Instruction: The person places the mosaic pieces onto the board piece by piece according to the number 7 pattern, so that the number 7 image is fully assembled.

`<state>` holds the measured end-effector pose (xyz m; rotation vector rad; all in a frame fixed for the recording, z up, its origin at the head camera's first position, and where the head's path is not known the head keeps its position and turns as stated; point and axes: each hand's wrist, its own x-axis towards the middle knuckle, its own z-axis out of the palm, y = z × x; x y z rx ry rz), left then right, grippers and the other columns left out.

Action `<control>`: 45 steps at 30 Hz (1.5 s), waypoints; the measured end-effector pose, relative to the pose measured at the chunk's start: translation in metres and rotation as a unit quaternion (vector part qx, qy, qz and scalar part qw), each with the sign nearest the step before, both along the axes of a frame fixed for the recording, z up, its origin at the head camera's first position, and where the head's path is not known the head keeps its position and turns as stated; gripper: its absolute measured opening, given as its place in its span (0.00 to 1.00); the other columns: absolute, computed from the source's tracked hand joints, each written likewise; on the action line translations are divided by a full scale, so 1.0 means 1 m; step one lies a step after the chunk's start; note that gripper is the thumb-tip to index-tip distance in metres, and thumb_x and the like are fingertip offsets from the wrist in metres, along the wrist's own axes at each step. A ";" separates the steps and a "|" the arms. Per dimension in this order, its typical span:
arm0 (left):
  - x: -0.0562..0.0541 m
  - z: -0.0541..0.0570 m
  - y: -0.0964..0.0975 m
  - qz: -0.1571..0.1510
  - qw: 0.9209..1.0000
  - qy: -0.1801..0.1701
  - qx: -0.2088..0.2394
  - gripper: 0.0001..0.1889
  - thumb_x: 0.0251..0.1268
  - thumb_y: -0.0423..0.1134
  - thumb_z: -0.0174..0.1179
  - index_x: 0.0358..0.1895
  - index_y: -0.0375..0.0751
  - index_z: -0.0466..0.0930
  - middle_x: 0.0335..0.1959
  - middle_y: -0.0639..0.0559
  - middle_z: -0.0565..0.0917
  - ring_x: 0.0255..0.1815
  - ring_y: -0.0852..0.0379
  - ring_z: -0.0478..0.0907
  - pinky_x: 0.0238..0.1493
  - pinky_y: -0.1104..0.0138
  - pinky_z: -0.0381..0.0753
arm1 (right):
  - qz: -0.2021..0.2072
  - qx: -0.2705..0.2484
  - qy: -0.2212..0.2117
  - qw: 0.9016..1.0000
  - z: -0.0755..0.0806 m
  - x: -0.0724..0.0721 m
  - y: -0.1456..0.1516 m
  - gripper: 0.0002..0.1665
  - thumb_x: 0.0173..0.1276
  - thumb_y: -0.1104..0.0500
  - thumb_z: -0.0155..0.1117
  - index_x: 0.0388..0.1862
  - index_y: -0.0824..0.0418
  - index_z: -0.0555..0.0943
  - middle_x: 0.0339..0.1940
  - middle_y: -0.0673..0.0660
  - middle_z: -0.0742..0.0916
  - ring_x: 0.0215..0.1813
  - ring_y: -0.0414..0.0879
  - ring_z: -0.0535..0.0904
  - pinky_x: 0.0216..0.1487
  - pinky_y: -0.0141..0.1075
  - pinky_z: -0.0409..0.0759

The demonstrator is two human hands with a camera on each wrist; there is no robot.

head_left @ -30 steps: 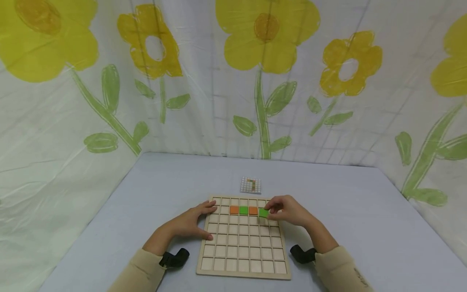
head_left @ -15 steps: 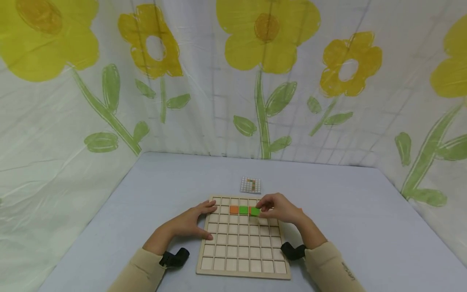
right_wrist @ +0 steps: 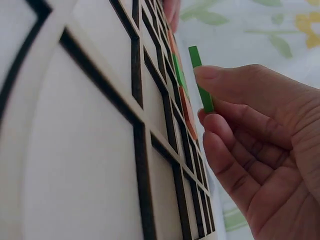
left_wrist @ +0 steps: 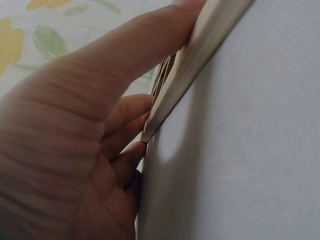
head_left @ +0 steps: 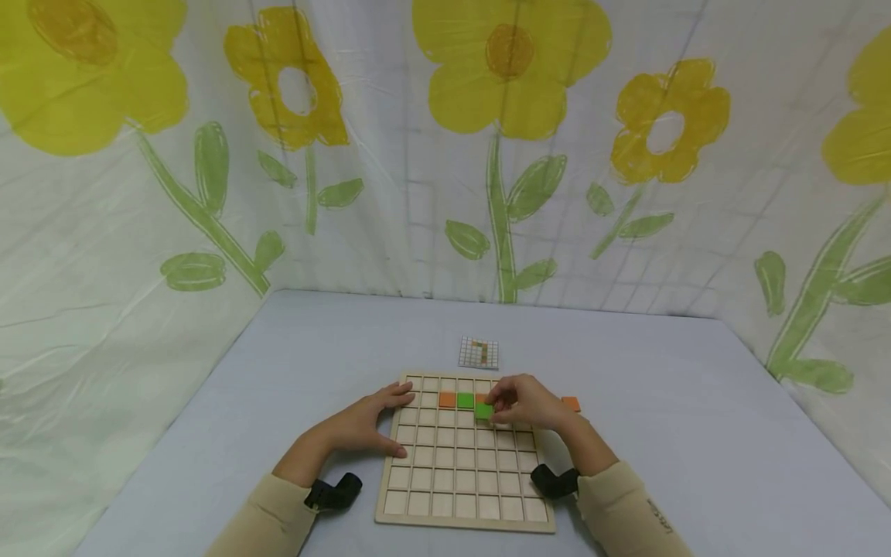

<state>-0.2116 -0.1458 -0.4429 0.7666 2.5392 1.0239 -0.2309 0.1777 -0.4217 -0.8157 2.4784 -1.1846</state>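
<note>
Sleeves (head_left: 261,522): beige, entering from about 7 and 5 o'clock of the board, with black wrist mounts (head_left: 339,493) at their ends.
Board (head_left: 465,524): wooden, divided in square cells, lying flat on the bench (head_left: 661,402).
Left hand (head_left: 363,422): at 9 to 10 o'clock; thumb and fingers are spread wide and touch the board's left edge, grasping nothing. Probably this steadies the board against sliding.
Right hand (head_left: 534,404): at 1 o'clock, above the board; thumb and forefinger are nearly together, with only the tile between them.
Green tile (head_left: 483,411): in this pinch, raised clear of the cells, near the row's right end. It seems gripped by opposite edges, I suppose so that its underside is free.
Tile row (head_left: 465,400): orange, green, orange, side by side in the second row from the far edge, towards 12 o'clock.
Loose orange tile (head_left: 571,404): on the bench at 2 o'clock, outside the board, likely there for easy reach.
Pattern card (head_left: 478,353): beyond the board at 12 o'clock, perhaps so that it is visible above the hands.
Curtain (head_left: 376,255): flowered, behind everything.
</note>
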 end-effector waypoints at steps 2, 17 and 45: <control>0.000 0.000 0.000 0.001 1.000 0.000 -0.001 0.48 0.42 0.54 0.73 0.70 0.45 0.61 0.75 0.49 0.52 0.76 0.42 0.43 0.69 0.41 0.51 | -0.004 0.004 -0.004 1.000 -0.002 0.000 0.001 0.12 0.56 0.61 0.70 0.39 0.63 0.82 0.33 0.54 0.83 0.33 0.38 0.78 0.35 0.30 0.79; 0.001 0.000 0.000 -0.002 1.000 -0.003 0.002 0.49 0.41 0.54 0.73 0.70 0.44 0.61 0.75 0.49 0.52 0.76 0.42 0.43 0.69 0.41 0.51 | 0.012 0.001 0.014 1.000 -0.007 0.005 0.000 0.11 0.55 0.62 0.71 0.37 0.64 0.82 0.33 0.56 0.83 0.32 0.34 0.76 0.35 0.28 0.79; 0.001 0.001 0.000 0.004 1.000 0.001 -0.006 0.48 0.41 0.55 0.73 0.70 0.45 0.61 0.75 0.50 0.53 0.76 0.43 0.43 0.69 0.41 0.51 | 0.008 0.003 0.022 1.000 -0.007 0.003 0.001 0.12 0.55 0.61 0.71 0.38 0.64 0.83 0.35 0.57 0.84 0.32 0.34 0.77 0.36 0.28 0.79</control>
